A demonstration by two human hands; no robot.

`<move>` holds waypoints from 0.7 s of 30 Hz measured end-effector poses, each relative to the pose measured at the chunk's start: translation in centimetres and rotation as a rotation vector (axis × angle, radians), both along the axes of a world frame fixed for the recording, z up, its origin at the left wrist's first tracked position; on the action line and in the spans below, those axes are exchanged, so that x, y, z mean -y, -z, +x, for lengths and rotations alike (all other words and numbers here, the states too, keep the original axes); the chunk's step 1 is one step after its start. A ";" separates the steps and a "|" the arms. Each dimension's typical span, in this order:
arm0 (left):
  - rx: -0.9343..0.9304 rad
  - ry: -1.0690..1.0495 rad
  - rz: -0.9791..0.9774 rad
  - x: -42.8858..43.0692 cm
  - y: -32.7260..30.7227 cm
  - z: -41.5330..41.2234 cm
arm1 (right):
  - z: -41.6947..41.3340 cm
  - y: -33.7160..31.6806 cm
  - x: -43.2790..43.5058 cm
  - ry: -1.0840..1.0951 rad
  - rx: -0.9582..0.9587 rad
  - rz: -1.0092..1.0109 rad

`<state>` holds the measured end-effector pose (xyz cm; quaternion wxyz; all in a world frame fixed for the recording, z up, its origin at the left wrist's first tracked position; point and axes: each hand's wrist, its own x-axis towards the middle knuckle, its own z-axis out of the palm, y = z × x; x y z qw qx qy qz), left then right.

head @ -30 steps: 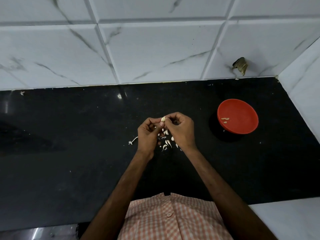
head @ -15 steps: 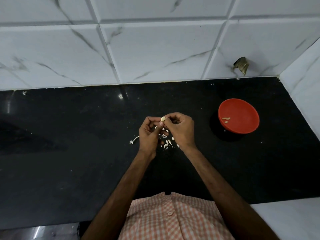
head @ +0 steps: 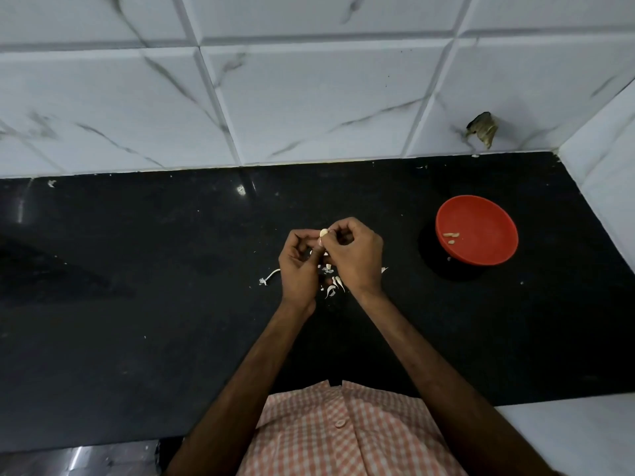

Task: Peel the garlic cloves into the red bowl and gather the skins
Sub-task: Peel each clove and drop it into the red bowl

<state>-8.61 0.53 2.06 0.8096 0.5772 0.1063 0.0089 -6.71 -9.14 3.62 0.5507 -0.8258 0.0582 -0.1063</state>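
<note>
Head view: I see left hand (head: 297,266) and right hand (head: 357,259) fingers pinching one garlic clove (head: 323,232) above the bench (head: 137,269); red bowl (head: 488,218) well apart, right. Risk: slick clove pops loose into skins (head: 331,288).

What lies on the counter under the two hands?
Scattered garlic skins show between the left hand and right hand; anything directly beneath them is covered.

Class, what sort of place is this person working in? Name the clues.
Probably a kitchen: a black counter below white wall tiles, a garlic clove being peeled, a red bowl nearby.
</note>
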 end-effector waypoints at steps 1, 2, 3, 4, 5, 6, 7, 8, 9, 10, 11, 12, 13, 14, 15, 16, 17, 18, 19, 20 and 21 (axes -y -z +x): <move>-0.009 0.011 -0.038 0.0 0.0 0.0 | 0.0 0.1 0.1 -0.013 -0.003 0.002; -0.021 0.022 -0.070 0.1 0.0 -0.1 | 0.0 0.2 0.2 -0.023 -0.007 -0.002; -0.037 0.030 -0.096 0.0 -0.1 -0.1 | -0.1 0.4 0.3 -0.032 -0.007 -0.012; -0.054 0.039 -0.115 0.0 -0.2 -0.1 | -0.1 0.5 0.4 -0.036 0.001 -0.035; -0.071 0.048 -0.134 -0.1 -0.2 0.0 | -0.2 0.7 0.5 -0.037 0.018 -0.061; -0.084 0.057 -0.152 -0.2 -0.3 0.0 | -0.3 0.8 0.6 -0.041 0.036 -0.083; -0.092 0.066 -0.168 -0.4 -0.3 0.1 | -0.4 0.8 0.7 -0.051 0.052 -0.095; -0.099 0.077 -0.180 -0.5 -0.4 0.2 | -0.4 0.8 0.8 -0.063 0.058 -0.097; -0.110 0.088 -0.190 -0.5 -0.5 0.3 | -0.4 0.9 1.0 -0.072 0.060 -0.093; -0.125 0.097 -0.201 -0.5 -0.5 0.3 | -0.5 0.9 1.2 -0.074 0.059 -0.088; -0.144 0.101 -0.217 -0.5 -0.6 0.2 | -0.5 1.0 1.4 -0.069 0.062 -0.081; -0.161 0.100 -0.233 -0.4 -0.7 0.2 | -0.5 0.9 1.6 -0.060 0.059 -0.066; -0.175 0.095 -0.238 -0.3 -0.7 0.2 | -0.4 0.9 1.9 -0.051 0.047 -0.047; -0.183 0.089 -0.229 -0.3 -0.7 0.3 | -0.3 0.8 2.2 -0.045 0.033 -0.041; -0.187 0.082 -0.211 -0.4 -0.7 0.3 | -0.2 0.7 2.4 -0.046 0.023 -0.046; -0.182 0.074 -0.191 -0.4 -0.6 0.3 | 0.0 0.5 2.7 -0.053 0.024 -0.073; -0.170 0.065 -0.174 -0.5 -0.5 0.4 | 0.1 0.3 2.9 -0.066 0.042 -0.109; -0.153 0.056 -0.157 -0.6 -0.4 0.5 | 0.3 0.2 3.1 -0.085 0.066 -0.148; -0.134 0.048 -0.139 -0.6 -0.3 0.5 | 0.4 0.1 3.4 -0.111 0.089 -0.171; -0.114 0.039 -0.121 -0.7 -0.2 0.6 | 0.4 -0.1 3.5 -0.132 0.106 -0.173; -0.094 0.030 -0.104 -0.7 -0.3 0.5 | 0.5 0.0 3.6 -0.148 0.120 -0.161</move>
